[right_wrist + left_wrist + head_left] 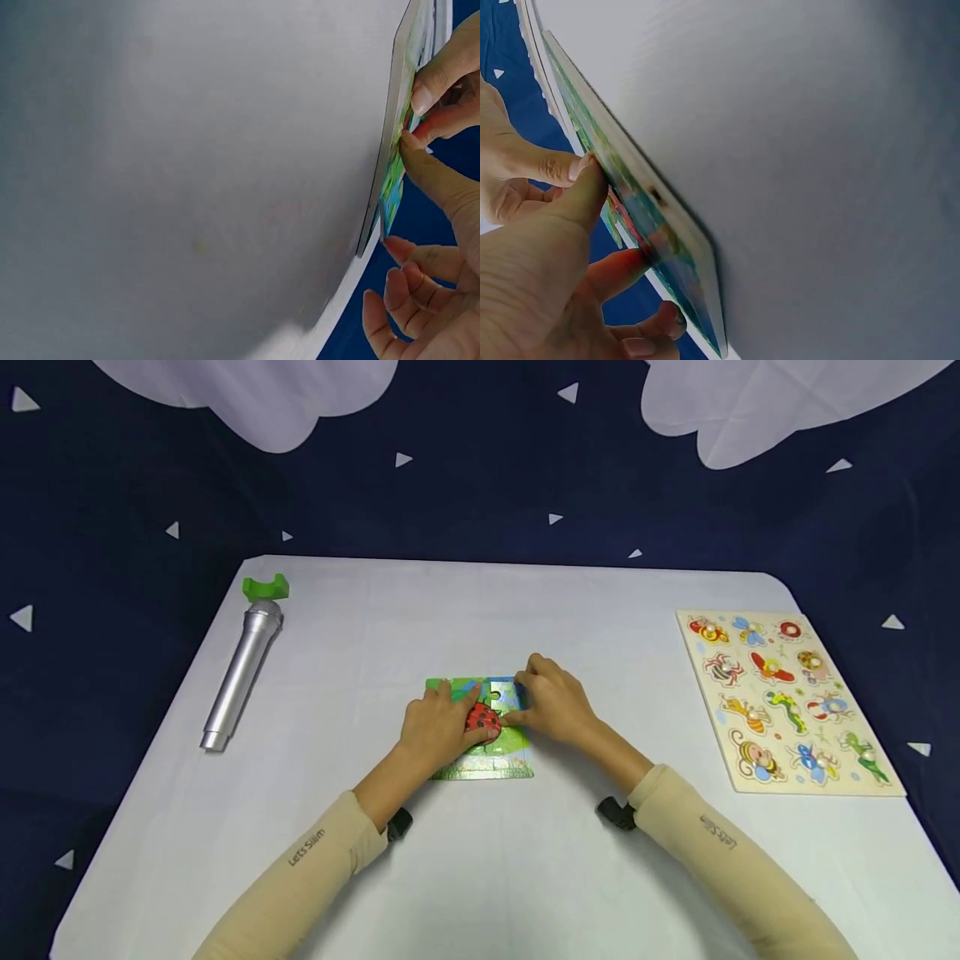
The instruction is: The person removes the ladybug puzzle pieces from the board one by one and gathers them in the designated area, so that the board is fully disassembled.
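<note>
A small jigsaw puzzle [480,766] with a red ladybug on green grass lies in a flat tray at the middle of the table. My left hand [435,727] rests over its left side, thumb and fingers spread, fingertips touching the ladybug area. At the upper right corner, my right hand [558,702] pinches a blue-and-green puzzle piece [391,191] between thumb and index finger. That piece stands slightly tilted above the tray edge in the right wrist view. Both thumbs come close together over the picture. In the left wrist view, my left hand [562,255] reaches over the tray.
To the left lie a silver toy microphone [243,672] and a green curved block [266,587] by its head. A wooden insect peg board [787,702] lies near the right edge of the white table [360,635]. A dark patterned cloth [480,485] hangs behind.
</note>
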Available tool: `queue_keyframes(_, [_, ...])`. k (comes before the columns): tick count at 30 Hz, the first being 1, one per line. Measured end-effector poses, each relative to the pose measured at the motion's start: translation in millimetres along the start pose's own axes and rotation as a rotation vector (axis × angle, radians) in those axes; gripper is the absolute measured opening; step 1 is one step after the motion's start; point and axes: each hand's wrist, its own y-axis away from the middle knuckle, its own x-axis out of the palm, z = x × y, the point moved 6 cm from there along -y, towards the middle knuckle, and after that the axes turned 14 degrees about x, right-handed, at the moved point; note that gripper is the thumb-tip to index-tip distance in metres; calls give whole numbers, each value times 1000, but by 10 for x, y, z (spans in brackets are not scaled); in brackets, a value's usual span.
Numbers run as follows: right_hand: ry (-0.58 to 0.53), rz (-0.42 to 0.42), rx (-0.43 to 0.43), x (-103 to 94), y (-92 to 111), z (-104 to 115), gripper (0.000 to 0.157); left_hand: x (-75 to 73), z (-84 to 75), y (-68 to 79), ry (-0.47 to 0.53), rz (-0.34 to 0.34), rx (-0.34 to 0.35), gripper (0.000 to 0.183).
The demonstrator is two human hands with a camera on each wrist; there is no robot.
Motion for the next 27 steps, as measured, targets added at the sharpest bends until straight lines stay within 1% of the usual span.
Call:
queue_keyframes(3, [-7,-5,39,9,8,-16,67,-6,-2,-1,2,-1,-2,82])
queue_keyframes(7, [-63,15,80,40,-6,-46,68,-5,4,4,7,0,2,81])
queue_keyframes(10, [-76,15,67,53,-13,-44,65,1,8,10,14,-1,4,81])
queue_keyframes(12, [-65,9,56,59,-14,-41,64,6,10,15,17,-2,4,81])
queue_keyframes(15, [-47,3,44,65,-9,-46,66,10,2,20,22,-5,10,81])
queue_keyframes(20, [-38,16,12,79,-3,-62,67,11,-17,29,9,-12,18,82])
queue_keyframes(24, [-53,23,-6,77,-15,-78,60,9,-21,31,5,-12,13,81])
queue_keyframes(27, [-66,27,-1,61,-18,-66,56,9,-22,30,13,-9,10,81])
